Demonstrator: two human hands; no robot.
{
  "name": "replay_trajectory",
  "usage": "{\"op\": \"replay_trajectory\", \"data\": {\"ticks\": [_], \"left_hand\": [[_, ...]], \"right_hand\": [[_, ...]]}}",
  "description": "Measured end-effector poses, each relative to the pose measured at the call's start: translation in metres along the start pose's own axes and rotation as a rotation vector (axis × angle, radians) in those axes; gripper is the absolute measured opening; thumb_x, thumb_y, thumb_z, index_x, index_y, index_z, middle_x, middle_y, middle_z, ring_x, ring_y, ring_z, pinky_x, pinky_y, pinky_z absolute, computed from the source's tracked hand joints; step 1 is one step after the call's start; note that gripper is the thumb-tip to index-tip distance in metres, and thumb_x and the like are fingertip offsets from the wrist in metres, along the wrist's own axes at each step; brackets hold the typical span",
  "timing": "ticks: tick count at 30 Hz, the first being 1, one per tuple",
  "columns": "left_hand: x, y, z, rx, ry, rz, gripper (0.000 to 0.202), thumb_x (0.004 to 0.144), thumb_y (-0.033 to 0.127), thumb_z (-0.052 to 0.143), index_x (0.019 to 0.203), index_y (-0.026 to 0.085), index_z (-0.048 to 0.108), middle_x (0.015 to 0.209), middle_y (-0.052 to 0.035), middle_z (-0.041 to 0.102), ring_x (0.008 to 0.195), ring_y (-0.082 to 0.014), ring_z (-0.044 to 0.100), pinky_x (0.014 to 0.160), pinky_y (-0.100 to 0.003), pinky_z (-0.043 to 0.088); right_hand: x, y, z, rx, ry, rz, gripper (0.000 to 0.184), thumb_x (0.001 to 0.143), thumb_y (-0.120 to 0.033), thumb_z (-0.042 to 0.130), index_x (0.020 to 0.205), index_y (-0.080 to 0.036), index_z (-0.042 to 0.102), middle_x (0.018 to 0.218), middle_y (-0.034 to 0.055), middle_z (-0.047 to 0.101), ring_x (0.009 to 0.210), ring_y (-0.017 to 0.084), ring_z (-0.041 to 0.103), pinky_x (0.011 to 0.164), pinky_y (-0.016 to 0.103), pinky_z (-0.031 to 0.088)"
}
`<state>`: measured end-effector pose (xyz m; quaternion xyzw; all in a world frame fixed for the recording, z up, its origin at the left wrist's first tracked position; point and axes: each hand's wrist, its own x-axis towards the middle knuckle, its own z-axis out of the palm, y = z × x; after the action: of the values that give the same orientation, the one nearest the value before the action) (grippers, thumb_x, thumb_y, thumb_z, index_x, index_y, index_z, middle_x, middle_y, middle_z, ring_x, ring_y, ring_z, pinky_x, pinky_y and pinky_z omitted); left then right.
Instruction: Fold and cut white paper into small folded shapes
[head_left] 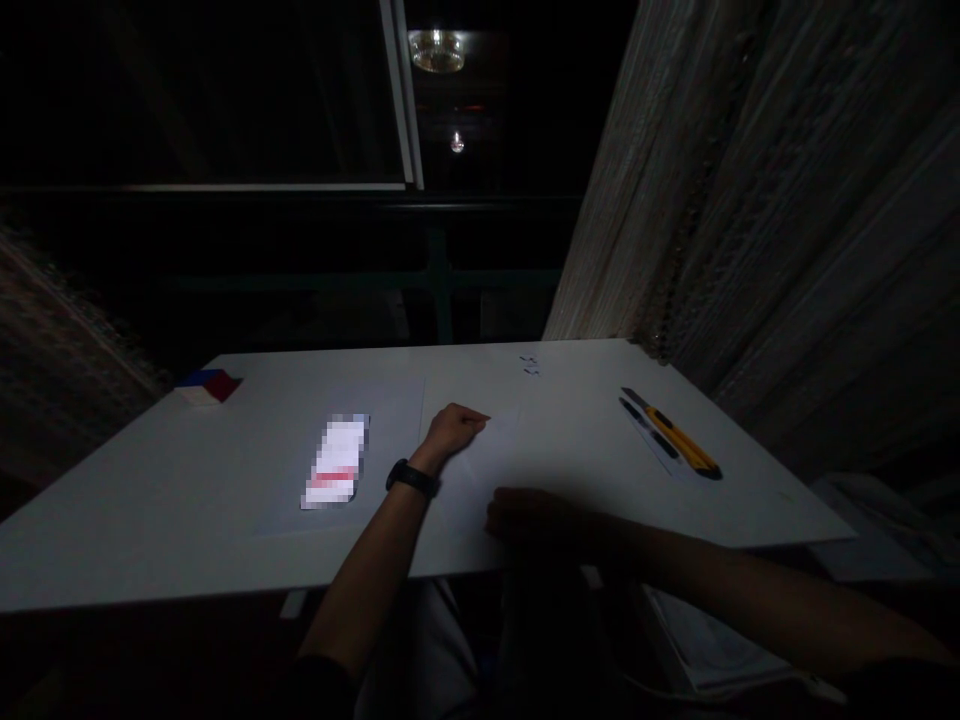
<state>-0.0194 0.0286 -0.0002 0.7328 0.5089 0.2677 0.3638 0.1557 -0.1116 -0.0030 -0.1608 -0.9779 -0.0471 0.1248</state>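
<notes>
A white sheet of paper (491,462) lies on the white table between my hands, its outline faint in the dim light. My left hand (452,432), with a black watch on the wrist, pinches the sheet near its far edge. Closer to the table's front edge, my right hand (534,513) is closed at the sheet's near right side, its fingers curled and deep in shadow. To the left, a lit phone (335,462) rests on another white sheet (401,402).
On the right lie a yellow and black utility knife (684,438) and a black pen (649,426). Small dark-marked scraps (529,365) are near the back edge. A red, blue and white block (208,386) sits at the back left. Curtains (600,220) hang beside the table.
</notes>
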Motion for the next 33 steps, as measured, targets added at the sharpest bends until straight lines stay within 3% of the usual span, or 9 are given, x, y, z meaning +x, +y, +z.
{"op": "replay_trajectory", "data": {"ticks": [2, 4, 8, 10, 14, 19, 24, 30, 33], "left_hand": [[0.001, 0.0, 0.0, -0.011, -0.005, 0.002, 0.023, 0.07, 0.023, 0.063, 0.091, 0.019, 0.073, 0.091, -0.0092, 0.072, 0.085, -0.0212, 0.064, 0.074, -0.029, 0.045], [0.002, 0.001, 0.0, -0.081, 0.0, 0.002, 0.023, 0.068, 0.022, 0.064, 0.089, 0.018, 0.073, 0.091, -0.0084, 0.072, 0.087, -0.0212, 0.063, 0.076, -0.029, 0.046], [0.001, 0.008, 0.0, -0.427, 0.103, 0.007, 0.027, 0.068, 0.024, 0.067, 0.093, 0.014, 0.072, 0.092, -0.0087, 0.072, 0.084, -0.0195, 0.064, 0.078, -0.028, 0.047], [-0.001, 0.012, -0.001, -0.632, 0.15, 0.004, 0.035, 0.066, 0.027, 0.069, 0.097, 0.012, 0.07, 0.092, -0.0097, 0.071, 0.08, -0.0183, 0.064, 0.076, -0.028, 0.048], [-0.004, 0.017, -0.006, -0.875, 0.214, -0.1, 0.046, 0.06, 0.03, 0.075, 0.102, 0.011, 0.067, 0.085, -0.0092, 0.072, 0.071, -0.0168, 0.064, 0.069, -0.028, 0.05], [-0.003, 0.016, -0.009, -0.926, 0.264, -0.181, 0.042, 0.053, 0.03, 0.079, 0.088, 0.01, 0.069, 0.08, -0.0093, 0.071, 0.067, -0.0162, 0.063, 0.065, -0.028, 0.05], [-0.001, 0.014, -0.009, -0.893, 0.303, -0.192, 0.038, 0.052, 0.03, 0.079, 0.083, 0.01, 0.069, 0.077, -0.0086, 0.071, 0.067, -0.0163, 0.063, 0.063, -0.027, 0.05], [-0.01, 0.023, -0.018, -0.906, -0.037, -0.21, 0.038, 0.056, 0.037, 0.078, 0.078, 0.009, 0.068, 0.073, -0.0111, 0.07, 0.06, -0.0179, 0.064, 0.055, -0.027, 0.049], [-0.013, 0.027, -0.018, -0.873, -0.078, -0.212, 0.04, 0.057, 0.042, 0.077, 0.073, 0.008, 0.067, 0.066, -0.0103, 0.069, 0.055, -0.0174, 0.062, 0.053, -0.027, 0.047]], "right_hand": [[-0.002, -0.005, 0.001, 0.094, -0.025, 0.018, 0.021, 0.092, -0.024, 0.038, 0.094, -0.019, 0.059, 0.091, 0.0075, 0.064, 0.088, 0.016, 0.056, 0.081, 0.03, 0.044], [-0.001, 0.002, 0.002, 0.171, -0.015, 0.206, 0.02, 0.09, -0.026, 0.043, 0.081, -0.018, 0.059, 0.077, 0.0053, 0.063, 0.072, 0.014, 0.056, 0.069, 0.027, 0.045], [0.007, 0.045, -0.003, 0.363, 0.498, 0.975, 0.024, 0.084, -0.038, 0.05, 0.077, -0.016, 0.056, 0.069, 0.0038, 0.061, 0.063, 0.013, 0.056, 0.06, 0.026, 0.044], [0.014, 0.069, -0.007, 0.645, 0.678, 1.11, 0.033, 0.077, -0.046, 0.057, 0.09, -0.016, 0.056, 0.072, 0.0029, 0.062, 0.063, 0.013, 0.058, 0.058, 0.025, 0.045], [0.03, 0.097, -0.009, 1.045, 0.662, 1.201, 0.043, 0.064, -0.056, 0.063, 0.061, -0.014, 0.058, 0.05, 0.0006, 0.055, 0.043, 0.011, 0.049, 0.043, 0.023, 0.038], [0.039, 0.097, -0.009, 1.057, 0.78, 1.23, 0.042, 0.057, -0.055, 0.068, 0.048, -0.016, 0.053, 0.039, -0.003, 0.046, 0.036, 0.008, 0.039, 0.039, 0.023, 0.03], [0.037, 0.092, -0.011, 1.034, 0.726, 1.294, 0.04, 0.052, -0.052, 0.071, 0.049, -0.016, 0.054, 0.037, -0.003, 0.046, 0.035, 0.008, 0.035, 0.037, 0.023, 0.025], [0.029, 0.09, -0.013, 1.095, 0.647, 1.166, 0.041, 0.052, -0.052, 0.072, 0.051, -0.015, 0.056, 0.037, -0.0049, 0.043, 0.036, 0.007, 0.034, 0.039, 0.023, 0.024], [0.027, 0.088, -0.012, 1.092, 0.609, 1.109, 0.041, 0.054, -0.052, 0.072, 0.052, -0.014, 0.057, 0.04, -0.0045, 0.045, 0.039, 0.007, 0.035, 0.041, 0.022, 0.025]]}}
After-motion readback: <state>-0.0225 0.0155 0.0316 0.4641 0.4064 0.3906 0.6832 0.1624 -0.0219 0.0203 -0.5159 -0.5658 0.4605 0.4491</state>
